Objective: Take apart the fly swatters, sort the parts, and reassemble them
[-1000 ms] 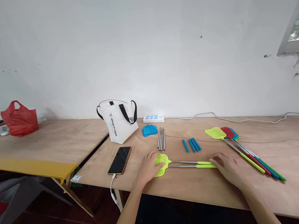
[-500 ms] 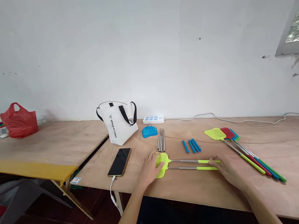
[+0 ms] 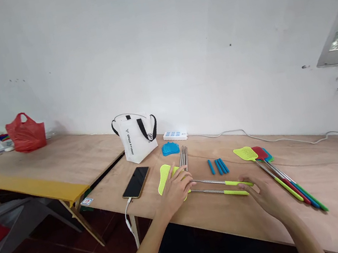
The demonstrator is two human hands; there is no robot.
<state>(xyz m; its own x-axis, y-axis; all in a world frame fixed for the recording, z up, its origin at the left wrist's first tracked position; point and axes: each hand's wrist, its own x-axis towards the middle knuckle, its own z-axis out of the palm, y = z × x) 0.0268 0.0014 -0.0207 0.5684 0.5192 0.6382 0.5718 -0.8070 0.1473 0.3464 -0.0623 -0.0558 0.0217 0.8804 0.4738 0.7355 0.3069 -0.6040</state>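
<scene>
Two fly swatters with metal rods and yellow-green handles point(image 3: 234, 183) lie side by side near the table's front edge. My left hand point(image 3: 176, 188) grips a yellow-green swatter head point(image 3: 163, 176) at their left end; the head is tilted up and sticks out past my fingers. My right hand point(image 3: 265, 195) rests flat with spread fingers at the handle ends, its fingertips touching them. Just behind lie a bundle of bare metal rods point(image 3: 183, 157), a blue swatter head point(image 3: 170, 148) and several blue handle sleeves point(image 3: 217, 166).
Several finished swatters point(image 3: 279, 177) lie to the right. A phone point(image 3: 136, 182) on a cable, a white tote bag point(image 3: 135, 138) and a power strip point(image 3: 174, 134) sit to the left and behind. A red plastic bag point(image 3: 26, 133) is on the neighbouring table.
My left hand has raised and turned the yellow-green head, which lay flat under my palm before. The two handles have spread slightly apart. My right hand slid a little to the right.
</scene>
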